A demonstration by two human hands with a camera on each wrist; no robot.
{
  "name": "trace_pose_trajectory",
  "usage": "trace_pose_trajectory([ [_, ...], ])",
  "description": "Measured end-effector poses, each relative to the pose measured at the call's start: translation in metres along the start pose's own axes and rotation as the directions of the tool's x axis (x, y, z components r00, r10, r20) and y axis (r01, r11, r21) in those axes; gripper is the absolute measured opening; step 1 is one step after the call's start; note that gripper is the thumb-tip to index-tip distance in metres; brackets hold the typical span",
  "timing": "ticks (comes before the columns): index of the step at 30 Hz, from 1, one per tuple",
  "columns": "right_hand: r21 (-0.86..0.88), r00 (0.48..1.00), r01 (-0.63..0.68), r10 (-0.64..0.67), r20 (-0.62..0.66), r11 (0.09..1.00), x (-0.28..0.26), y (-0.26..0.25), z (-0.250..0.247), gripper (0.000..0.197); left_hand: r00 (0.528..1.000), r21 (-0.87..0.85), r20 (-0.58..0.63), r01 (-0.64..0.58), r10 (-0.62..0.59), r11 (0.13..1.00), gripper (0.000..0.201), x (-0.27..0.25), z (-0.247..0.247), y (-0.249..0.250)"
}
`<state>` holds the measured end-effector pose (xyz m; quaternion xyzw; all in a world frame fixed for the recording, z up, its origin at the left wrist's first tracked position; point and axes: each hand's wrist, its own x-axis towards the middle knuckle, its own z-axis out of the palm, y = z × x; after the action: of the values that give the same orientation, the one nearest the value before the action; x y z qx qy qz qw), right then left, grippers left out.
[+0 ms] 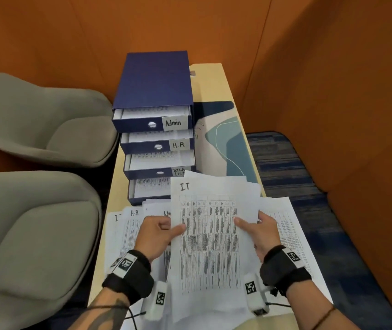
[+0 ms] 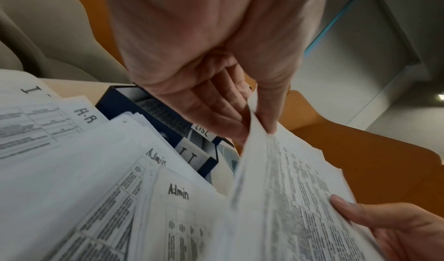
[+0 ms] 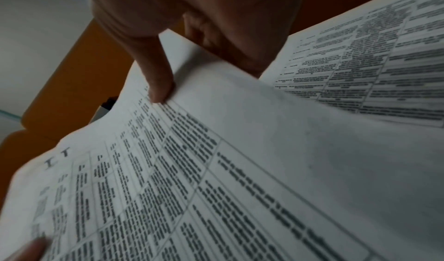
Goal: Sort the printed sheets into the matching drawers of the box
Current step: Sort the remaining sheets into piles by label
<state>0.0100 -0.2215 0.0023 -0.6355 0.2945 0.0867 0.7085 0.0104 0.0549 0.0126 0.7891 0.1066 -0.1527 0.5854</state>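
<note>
Both the left hand (image 1: 158,236) and the right hand (image 1: 260,234) pinch the side edges of a thin, limp white I.T sheet (image 1: 210,236) at lower centre, above loose printed sheets (image 1: 128,234) fanned before the matte navy box (image 1: 154,79), its four labelled drawers ajar.
</note>
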Motion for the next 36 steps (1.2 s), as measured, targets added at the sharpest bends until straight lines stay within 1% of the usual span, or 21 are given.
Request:
trace_pose_trajectory([
  [1, -0.029, 1.000, 0.016, -0.016, -0.013, 0.999, 0.002, 0.001, -0.001, 0.037, 0.999, -0.018, -0.038, 0.001, -0.002, 1.000, 0.057, 0.000, 0.005, -0.001],
  [2, -0.049, 0.999, 0.028, -0.029, -0.019, 0.998, 0.004, 0.001, -0.002, 0.035, 0.997, -0.035, -0.071, 0.012, -0.014, 0.999, 0.054, 0.001, 0.008, -0.004],
  [4, -0.078, 0.999, 0.037, -0.038, -0.019, 0.996, 0.008, 0.002, -0.004, 0.029, 0.995, -0.046, -0.093, 0.032, -0.036, 0.998, 0.046, 0.002, 0.011, -0.006],
  [5, -0.088, 0.999, 0.041, -0.042, -0.016, 0.995, 0.009, 0.001, -0.006, 0.027, 0.996, -0.040, -0.078, 0.032, -0.035, 0.999, 0.044, 0.003, 0.010, -0.008],
  [6, -0.093, 0.999, 0.043, -0.044, -0.005, 0.995, 0.010, -0.001, -0.008, 0.025, 0.999, -0.036, -0.027, 0.034, -0.035, 0.999, 0.042, 0.005, 0.008, -0.009],
  [8, -0.108, 0.999, 0.046, -0.042, 0.035, 0.993, 0.011, -0.004, -0.014, 0.023, 0.992, -0.058, 0.121, 0.040, -0.032, 0.998, 0.043, 0.007, 0.003, -0.008],
  [9, -0.115, 0.998, 0.047, -0.041, 0.058, 0.992, 0.012, -0.006, -0.017, 0.022, 0.988, -0.059, 0.151, 0.024, -0.015, 0.998, 0.045, 0.008, 0.001, -0.008],
  [11, -0.092, 0.994, 0.055, -0.047, 0.096, 0.994, 0.012, -0.009, -0.020, 0.023, 0.994, -0.047, 0.105, -0.012, 0.017, 0.999, 0.050, 0.010, -0.002, -0.005],
  [14, -0.014, 0.991, 0.062, -0.060, 0.118, 0.998, 0.011, -0.013, -0.020, 0.027, 1.000, -0.087, 0.007, -0.026, 0.027, 0.996, 0.039, 0.008, -0.003, 0.004],
  [16, -0.016, 0.992, 0.076, -0.074, 0.102, 0.997, 0.012, -0.011, -0.019, 0.034, 0.999, -0.131, -0.012, -0.047, 0.046, 0.990, 0.045, 0.006, 0.000, 0.009],
  [18, -0.038, 0.996, 0.076, -0.074, 0.056, 0.996, 0.015, -0.007, -0.017, 0.034, 0.998, -0.146, -0.047, -0.035, 0.029, 0.989, 0.054, 0.005, 0.001, 0.013],
  [20, -0.030, 0.999, 0.049, -0.049, 0.006, 0.998, 0.016, -0.007, -0.018, 0.027, 0.999, -0.169, -0.035, -0.029, 0.023, 0.985, 0.055, 0.006, 0.001, 0.014],
  [21, -0.012, 1.000, 0.027, -0.027, -0.011, 1.000, 0.017, -0.007, -0.019, 0.025, 0.999, -0.175, -0.026, -0.029, 0.024, 0.984, 0.048, 0.007, 0.001, 0.013],
  [23, 0.019, 1.000, 0.001, 0.000, -0.029, 1.000, 0.019, -0.008, -0.023, 0.023, 1.000, -0.186, 0.017, -0.004, 0.007, 0.983, 0.029, 0.009, -0.003, 0.014],
  [25, 0.034, 1.000, -0.013, 0.013, -0.020, 0.999, 0.021, -0.009, -0.028, 0.024, 0.998, -0.187, 0.054, 0.027, -0.017, 0.982, 0.017, 0.009, -0.006, 0.016],
  [28, 0.062, 0.998, -0.036, 0.033, 0.045, 0.997, 0.021, -0.012, -0.033, 0.030, 0.999, -0.172, 0.036, 0.004, 0.002, 0.985, 0.009, 0.005, -0.008, 0.018],
  [31, 0.066, 0.997, -0.031, 0.026, 0.076, 0.997, 0.019, -0.015, -0.033, 0.030, 1.000, -0.184, 0.027, -0.008, 0.014, 0.983, 0.008, 0.000, -0.008, 0.022],
  [36, 0.102, 0.998, -0.040, 0.035, 0.049, 0.994, 0.014, -0.018, -0.032, 0.029, 1.000, -0.219, 0.005, -0.015, 0.017, 0.976, 0.019, -0.009, -0.004, 0.026],
])
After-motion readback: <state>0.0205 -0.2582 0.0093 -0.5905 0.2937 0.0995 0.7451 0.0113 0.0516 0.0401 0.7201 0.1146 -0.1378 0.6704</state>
